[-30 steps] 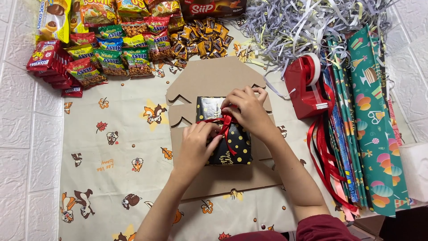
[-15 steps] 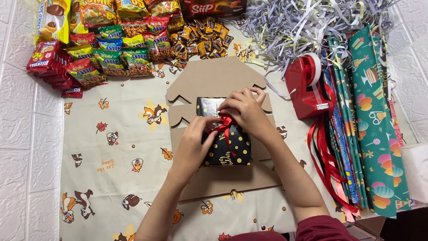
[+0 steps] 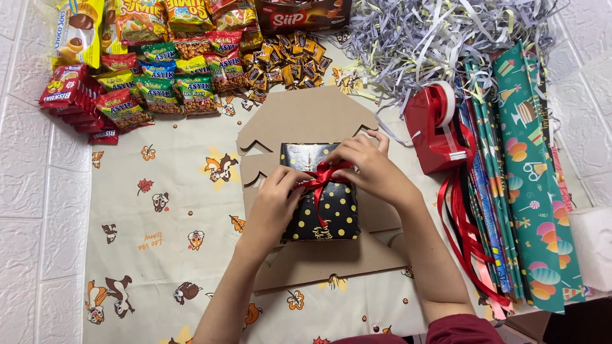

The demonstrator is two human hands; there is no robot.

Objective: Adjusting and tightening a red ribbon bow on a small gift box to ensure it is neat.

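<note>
Hands meet over a black gift box with gold dots (image 3: 326, 207), which lies on a flat brown cardboard cutout (image 3: 306, 118) in the middle of the counter. Left hand (image 3: 275, 197) rests on the box's left edge, its grip pinched shut on the red ribbon (image 3: 322, 178) tied across the top. Right hand (image 3: 370, 169) pinches the same ribbon from the other side, fingers curled tight. Red tape dispenser (image 3: 437, 130) sits just right of the cardboard, beside rolls of wrapping paper (image 3: 532, 185). Snack packets (image 3: 159, 89) crowd the far left, shredded paper (image 3: 433, 38) the far right.
</note>
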